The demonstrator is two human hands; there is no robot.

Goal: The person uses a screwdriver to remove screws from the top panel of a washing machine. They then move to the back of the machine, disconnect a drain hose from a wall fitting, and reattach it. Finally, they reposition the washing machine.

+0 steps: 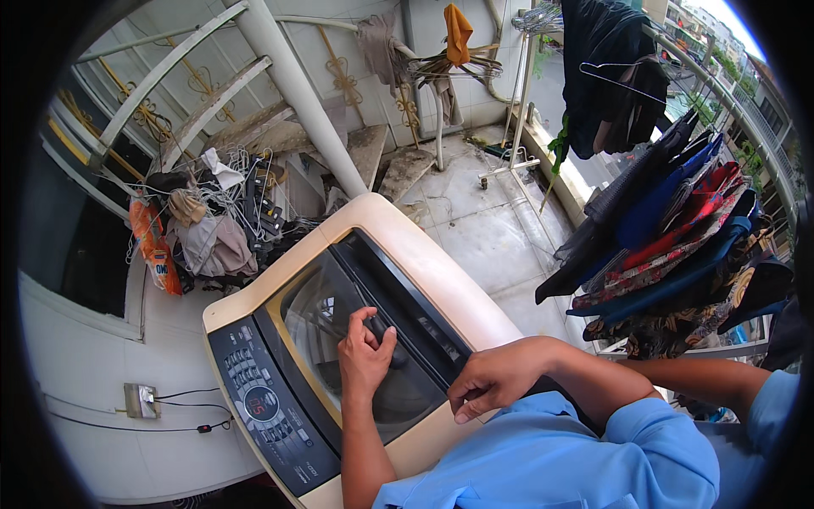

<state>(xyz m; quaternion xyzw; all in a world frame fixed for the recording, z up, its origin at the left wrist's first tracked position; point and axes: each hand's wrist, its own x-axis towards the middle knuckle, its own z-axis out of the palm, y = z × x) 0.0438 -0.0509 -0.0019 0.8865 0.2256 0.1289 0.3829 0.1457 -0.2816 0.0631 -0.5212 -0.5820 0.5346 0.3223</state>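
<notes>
Showing red digits [259, 405], the washing machine's [314, 335] panel [281, 426] bears pale lettering [300, 472].

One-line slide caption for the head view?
Left hand over the see-through lid of a top-loading washing machine, right hand by its near edge; clothes hang at right.

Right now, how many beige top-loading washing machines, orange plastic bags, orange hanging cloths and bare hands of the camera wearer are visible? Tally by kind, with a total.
Beige top-loading washing machine: 1
Orange plastic bag: 1
Orange hanging cloth: 1
Wearer's bare left hand and bare right hand: 2
Total: 5
</notes>
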